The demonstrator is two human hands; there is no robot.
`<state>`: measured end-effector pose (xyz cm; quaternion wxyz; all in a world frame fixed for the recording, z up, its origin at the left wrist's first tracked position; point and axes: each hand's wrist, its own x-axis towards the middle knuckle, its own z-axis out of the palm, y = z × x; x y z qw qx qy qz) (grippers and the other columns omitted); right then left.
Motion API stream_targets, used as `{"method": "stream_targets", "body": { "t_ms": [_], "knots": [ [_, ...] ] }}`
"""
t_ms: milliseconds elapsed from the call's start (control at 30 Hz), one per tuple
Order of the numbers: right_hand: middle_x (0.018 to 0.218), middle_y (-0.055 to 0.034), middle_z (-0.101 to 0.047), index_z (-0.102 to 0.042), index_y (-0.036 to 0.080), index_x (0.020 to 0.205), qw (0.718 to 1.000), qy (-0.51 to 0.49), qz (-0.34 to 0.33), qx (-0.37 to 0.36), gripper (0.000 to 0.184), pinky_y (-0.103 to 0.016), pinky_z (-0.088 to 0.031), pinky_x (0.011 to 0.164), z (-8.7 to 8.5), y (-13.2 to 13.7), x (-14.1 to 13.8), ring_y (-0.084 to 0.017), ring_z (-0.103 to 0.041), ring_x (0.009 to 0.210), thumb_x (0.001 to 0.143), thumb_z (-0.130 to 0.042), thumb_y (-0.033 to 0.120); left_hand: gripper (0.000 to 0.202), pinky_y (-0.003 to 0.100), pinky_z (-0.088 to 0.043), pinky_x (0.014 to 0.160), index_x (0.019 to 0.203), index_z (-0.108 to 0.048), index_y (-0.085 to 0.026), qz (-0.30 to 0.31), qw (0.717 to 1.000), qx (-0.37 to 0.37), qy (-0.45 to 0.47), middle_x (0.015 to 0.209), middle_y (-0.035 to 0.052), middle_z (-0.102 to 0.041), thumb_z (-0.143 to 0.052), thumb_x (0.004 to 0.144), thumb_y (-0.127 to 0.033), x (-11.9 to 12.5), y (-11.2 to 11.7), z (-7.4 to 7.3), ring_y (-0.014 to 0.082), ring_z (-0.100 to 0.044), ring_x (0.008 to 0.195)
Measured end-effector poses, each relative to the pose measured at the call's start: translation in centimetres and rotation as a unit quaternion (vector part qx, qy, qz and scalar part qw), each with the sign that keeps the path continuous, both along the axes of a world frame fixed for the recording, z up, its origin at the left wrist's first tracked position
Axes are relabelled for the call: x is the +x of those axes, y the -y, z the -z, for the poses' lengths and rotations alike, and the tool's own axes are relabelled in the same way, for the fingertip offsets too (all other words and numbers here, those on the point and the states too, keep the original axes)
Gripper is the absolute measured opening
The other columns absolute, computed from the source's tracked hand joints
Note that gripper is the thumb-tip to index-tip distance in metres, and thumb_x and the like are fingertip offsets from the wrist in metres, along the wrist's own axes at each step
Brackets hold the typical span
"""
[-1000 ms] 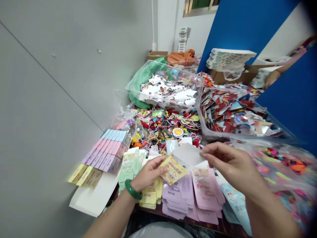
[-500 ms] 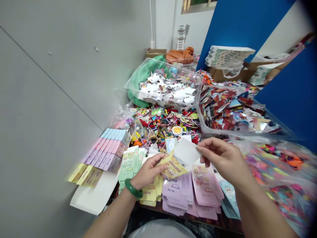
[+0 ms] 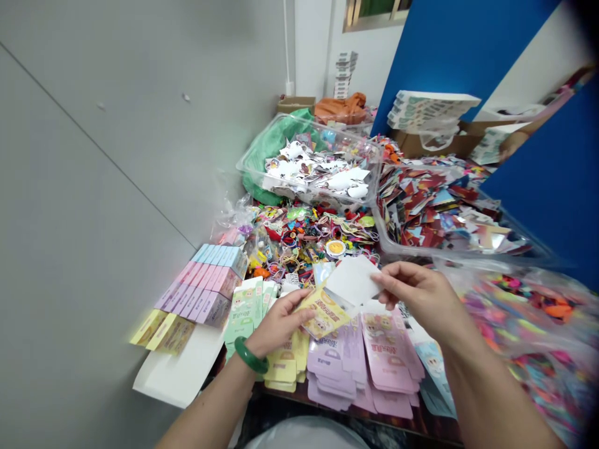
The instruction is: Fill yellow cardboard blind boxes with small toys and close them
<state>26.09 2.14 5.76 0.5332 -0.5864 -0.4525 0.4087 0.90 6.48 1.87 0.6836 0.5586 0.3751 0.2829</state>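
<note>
A yellow printed paper packet is pinched between the thumb and fingers of my left hand, which wears a green bangle. With thumb and fingers closed, my right hand grips the right edge of a blank white card. The card's lower left part overlaps the packet's upper edge; whether it is inside the packet I cannot tell. Below my hands lie stacks of flat packets: green, yellow, purple, pink and blue.
Assembled small boxes stand in rows by the grey wall at left. Behind my hands spreads a pile of small trinkets. Clear bins hold paper cutouts and cards. Bags of colourful pieces lie at right.
The white card and my right hand have shifted slightly; the card now lies flatter over the packet's upper edge. My left hand still holds the packet, moved slightly left.
</note>
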Motion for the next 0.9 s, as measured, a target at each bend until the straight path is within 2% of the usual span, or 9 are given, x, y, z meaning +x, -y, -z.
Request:
{"method": "stream_targets", "body": {
  "t_ms": [100, 200, 333, 433, 500, 633, 733, 800, 900],
  "knots": [
    [0.047, 0.0006, -0.059, -0.059, 0.018, 0.063, 0.998, -0.012, 0.063, 0.011, 0.044, -0.02, -0.039, 0.038, 0.4, -0.6, 0.6, -0.009, -0.05, 0.038, 0.06, -0.08, 0.056, 0.054, 0.035, -0.05, 0.09, 0.121, -0.062, -0.017, -0.017, 1.0, -0.001, -0.012, 0.123, 0.0099, -0.067, -0.075, 0.075, -0.041, -0.1, -0.2, -0.1, 0.0265, -0.063, 0.108],
    [0.044, 0.0022, -0.057, -0.056, 0.019, 0.063, 0.986, 0.041, 0.162, 0.006, 0.043, -0.02, -0.034, 0.035, 1.8, -2.1, 2.0, -0.009, -0.045, 0.036, 0.059, -0.08, 0.055, 0.051, 0.032, -0.052, 0.082, 0.121, -0.062, -0.017, -0.047, 0.998, 0.012, -0.031, 0.121, 0.0094, -0.067, -0.072, 0.078, -0.041, -0.5, -0.5, -0.2, 0.025, -0.064, 0.102],
    [0.044, 0.0006, -0.058, -0.055, 0.02, 0.06, 0.972, 0.154, 0.172, -0.033, 0.039, -0.026, -0.037, 0.04, 4.6, -4.4, 3.8, -0.014, -0.05, 0.038, 0.063, -0.076, 0.053, 0.052, 0.027, -0.051, 0.067, 0.127, -0.058, -0.02, -0.061, 0.997, 0.008, -0.045, 0.12, 0.0084, -0.068, -0.068, 0.081, -0.041, -1.0, -0.7, -0.2, 0.0218, -0.066, 0.091],
    [0.05, -0.0021, -0.063, -0.06, 0.02, 0.065, 0.962, 0.196, 0.189, -0.035, 0.033, -0.03, -0.042, 0.049, 6.0, -5.2, 4.6, -0.018, -0.057, 0.045, 0.073, -0.066, 0.051, 0.052, 0.029, -0.053, 0.074, 0.127, -0.057, -0.02, -0.049, 0.998, 0.002, -0.026, 0.122, 0.0087, -0.067, -0.069, 0.081, -0.04, -1.1, -0.7, -0.1, 0.0227, -0.065, 0.096],
    [0.055, -0.0032, -0.065, -0.062, 0.02, 0.068, 0.954, 0.21, 0.213, -0.025, 0.029, -0.032, -0.044, 0.056, 6.2, -5.3, 4.9, -0.02, -0.06, 0.052, 0.076, -0.062, 0.048, 0.05, 0.031, -0.053, 0.081, 0.125, -0.059, -0.02, -0.044, 0.999, 0.0, -0.017, 0.122, 0.009, -0.067, -0.069, 0.081, -0.04, -1.0, -0.6, 0.0, 0.0237, -0.064, 0.101],
    [0.061, -0.0027, -0.064, -0.065, 0.019, 0.074, 0.929, 0.233, 0.283, 0.055, 0.023, -0.033, -0.044, 0.063, 5.1, -4.7, 4.6, -0.019, -0.059, 0.06, 0.075, -0.063, 0.042, 0.049, 0.033, -0.052, 0.086, 0.125, -0.059, -0.02, -0.044, 0.999, -0.006, -0.005, 0.124, 0.009, -0.066, -0.07, 0.081, -0.039, -0.8, -0.4, 0.3, 0.0249, -0.063, 0.106],
    [0.07, 0.0002, -0.064, -0.065, 0.021, 0.086, 0.935, 0.091, 0.313, 0.14, 0.025, -0.028, -0.045, 0.055, 3.1, -3.3, 2.9, -0.014, -0.056, 0.055, 0.073, -0.068, 0.042, 0.053, 0.034, -0.053, 0.084, 0.128, -0.058, -0.019, -0.034, 0.999, -0.021, 0.012, 0.125, 0.0103, -0.065, -0.07, 0.081, -0.04, -0.8, -0.2, 0.5, 0.0252, -0.064, 0.104],
    [0.065, 0.0029, -0.06, -0.064, 0.022, 0.085, 0.952, -0.018, 0.273, 0.138, 0.028, -0.024, -0.041, 0.047, 1.6, -2.0, 1.2, -0.012, -0.052, 0.05, 0.07, -0.074, 0.043, 0.053, 0.032, -0.053, 0.081, 0.128, -0.058, -0.019, -0.028, 0.999, -0.027, 0.018, 0.125, 0.0106, -0.066, -0.071, 0.08, -0.04, -0.7, -0.1, 0.5, 0.0245, -0.065, 0.102],
    [0.061, 0.0026, -0.059, -0.065, 0.021, 0.076, 0.977, -0.035, 0.177, 0.11, 0.023, -0.022, -0.037, 0.044, 0.2, -0.4, -1.3, -0.011, -0.05, 0.05, 0.069, -0.075, 0.041, 0.053, 0.027, -0.053, 0.071, 0.126, -0.059, -0.019, -0.034, 0.999, -0.022, 0.008, 0.122, 0.01, -0.067, -0.072, 0.079, -0.04, -0.3, 0.1, 0.4, 0.0221, -0.066, 0.096]
  ]
}}
